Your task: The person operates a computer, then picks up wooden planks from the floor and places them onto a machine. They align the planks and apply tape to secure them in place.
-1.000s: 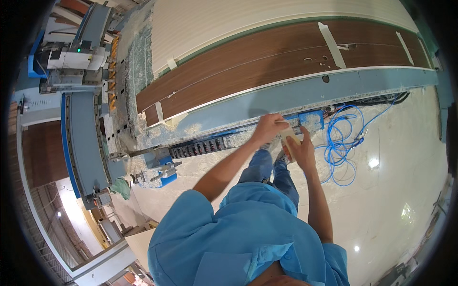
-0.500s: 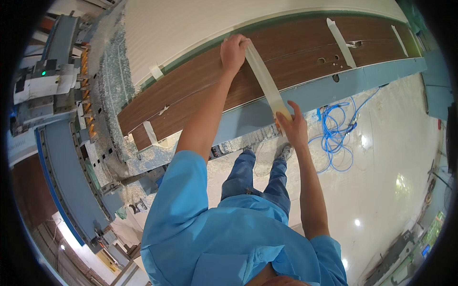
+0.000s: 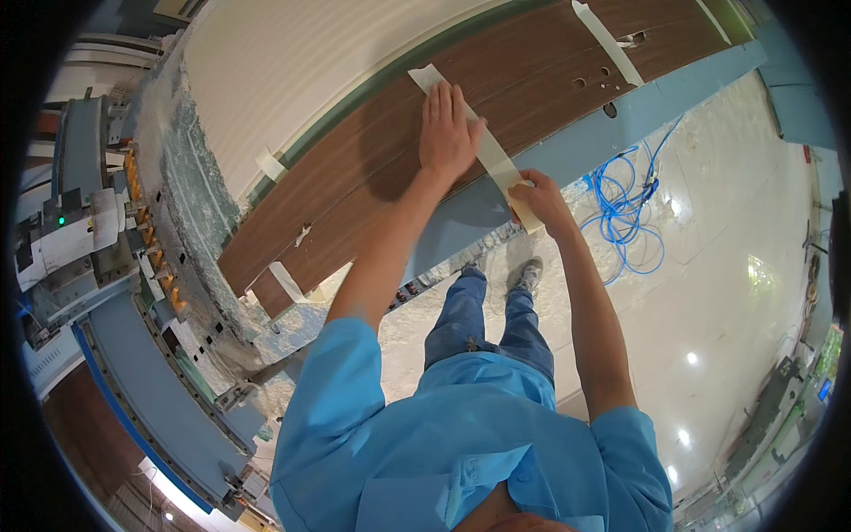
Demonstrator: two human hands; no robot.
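While left hand [image 3: 448,129] lies flat, fingers spread, on tape strip [image 3: 496,160] across brown board [image 3: 355,177], right hand [image 3: 536,199] pinches its near end.
Tape looks light, limp, sticky; best held by ends, kept taut off board's front edge.

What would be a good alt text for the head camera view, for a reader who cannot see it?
Seen from above, a person in a blue shirt presses a strip of pale tape across a long brown wood-grain panel, left hand flat on it, right hand holding its near end. Blue cable lies coiled on the floor beyond.
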